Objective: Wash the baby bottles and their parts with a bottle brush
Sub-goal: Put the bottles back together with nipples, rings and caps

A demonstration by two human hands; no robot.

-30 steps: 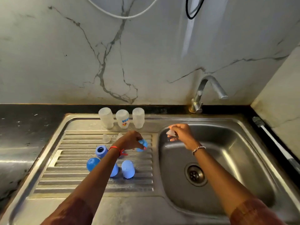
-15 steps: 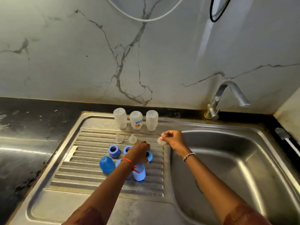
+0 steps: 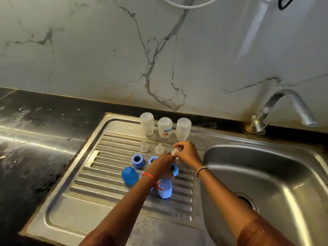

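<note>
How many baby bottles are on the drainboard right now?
3, in a row at the back of the drainboard: left bottle, middle bottle, right bottle just behind the right hand. None looks hidden.

A home kitchen is indicated: a steel sink (image 3: 291, 162) is set in a black counter (image 3: 35, 139), a ribbed drainboard (image 3: 110, 167) is joined at its left, a tap (image 3: 287, 110) is mounted behind, backed by marbled wall (image 3: 88, 59).
</note>
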